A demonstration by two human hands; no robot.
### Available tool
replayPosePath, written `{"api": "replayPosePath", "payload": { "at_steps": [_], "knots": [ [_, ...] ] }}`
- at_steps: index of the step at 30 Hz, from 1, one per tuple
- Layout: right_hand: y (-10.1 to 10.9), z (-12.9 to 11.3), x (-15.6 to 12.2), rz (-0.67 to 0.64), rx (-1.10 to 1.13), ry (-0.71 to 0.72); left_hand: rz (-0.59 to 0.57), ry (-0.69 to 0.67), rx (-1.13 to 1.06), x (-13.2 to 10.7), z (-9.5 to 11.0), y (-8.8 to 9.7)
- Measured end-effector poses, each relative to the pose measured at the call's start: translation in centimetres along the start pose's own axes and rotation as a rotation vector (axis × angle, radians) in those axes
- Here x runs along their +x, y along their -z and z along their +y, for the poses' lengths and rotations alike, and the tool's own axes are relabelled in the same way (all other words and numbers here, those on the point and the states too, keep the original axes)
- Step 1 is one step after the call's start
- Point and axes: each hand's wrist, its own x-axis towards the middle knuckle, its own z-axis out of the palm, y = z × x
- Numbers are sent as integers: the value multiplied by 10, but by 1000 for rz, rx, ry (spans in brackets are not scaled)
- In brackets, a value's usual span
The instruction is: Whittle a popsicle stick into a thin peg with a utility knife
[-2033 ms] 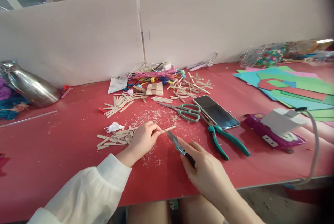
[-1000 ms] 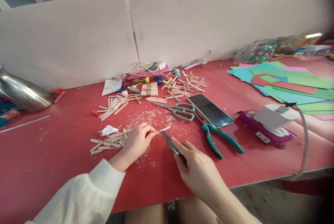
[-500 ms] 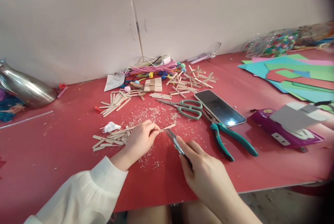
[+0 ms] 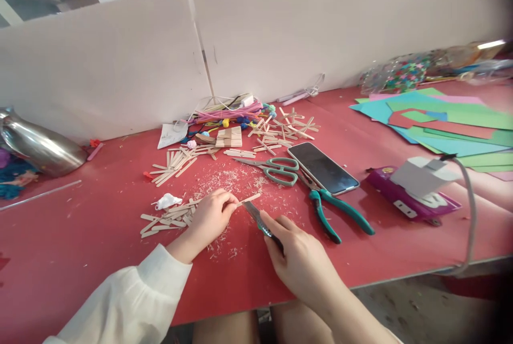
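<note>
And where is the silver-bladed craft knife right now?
In the head view, the knife is just below the centre, gripped in the person's bare right hand, its blade close to the thin, pale wooden stick in the left hand.

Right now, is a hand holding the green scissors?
No, the scissors lie on the red table, while the left hand holds a wooden stick and the right hand a knife.

The fingers (image 4: 229, 200) of my left hand (image 4: 210, 219) hold one stick (image 4: 250, 199) above the red bench (image 4: 228, 293). In my right hand (image 4: 300, 253) is a knife (image 4: 255, 217); its blade points to this stick, very near, but I cannot tell if they touch. Shavings (image 4: 224, 178) are scattered around my left hand. Ahead to the right lie scissors (image 4: 266, 166), pliers (image 4: 348, 209) and a phone (image 4: 324, 166), close together.
</note>
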Motion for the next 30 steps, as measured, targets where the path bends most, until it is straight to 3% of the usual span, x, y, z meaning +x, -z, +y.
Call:
{"api": "replayPosePath", "payload": {
  "at_steps": [6,12,22,30],
  "knots": [
    [-6,2,-2,65,-24,-13,-10,15,20,-1,0,0],
    [-4,-3,0,2,-134,66,-18,-17,-5,-1,0,-1],
    [-4,4,-2,29,89,41,0,-3,-32,-2,-1,0],
    [-15,11,-11,112,118,-25,-3,6,-39,-4,1,1]
  ]
}}
